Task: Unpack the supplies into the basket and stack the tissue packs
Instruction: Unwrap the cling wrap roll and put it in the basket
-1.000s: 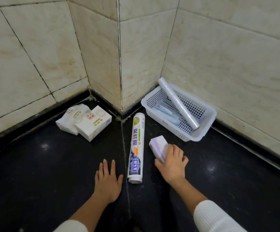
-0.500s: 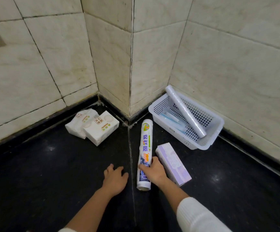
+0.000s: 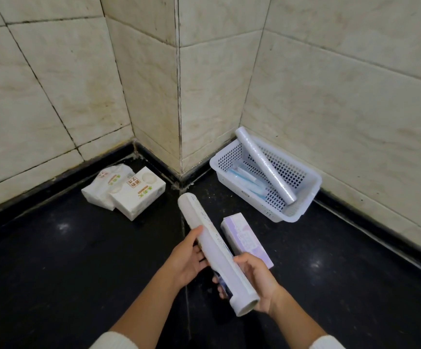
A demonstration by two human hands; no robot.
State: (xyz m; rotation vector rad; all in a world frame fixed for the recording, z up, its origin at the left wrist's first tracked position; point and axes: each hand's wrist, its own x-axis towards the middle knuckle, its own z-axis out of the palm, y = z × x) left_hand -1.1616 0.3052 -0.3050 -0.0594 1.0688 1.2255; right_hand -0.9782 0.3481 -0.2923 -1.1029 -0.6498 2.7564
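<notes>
Both hands hold a roll of plastic bags [image 3: 214, 250] off the dark floor, short of the white basket [image 3: 302, 207]: the left hand [image 3: 188, 260] cups its middle, the right hand [image 3: 257, 278] wraps its near end. The unpacking step looks underway; next it needs carrying forward and rightward into the basket, beside the clear film roll [image 3: 264, 167] lying there. A purple box [image 3: 244, 238] lies just before the basket, and the two tissue packs [image 3: 126, 190] wait unstacked, well left of it.

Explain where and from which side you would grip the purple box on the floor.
Grip the purple box across its long side faces near the middle, coming from above. It lies flat with its top face bare; the near end is hidden behind the right hand.
</notes>
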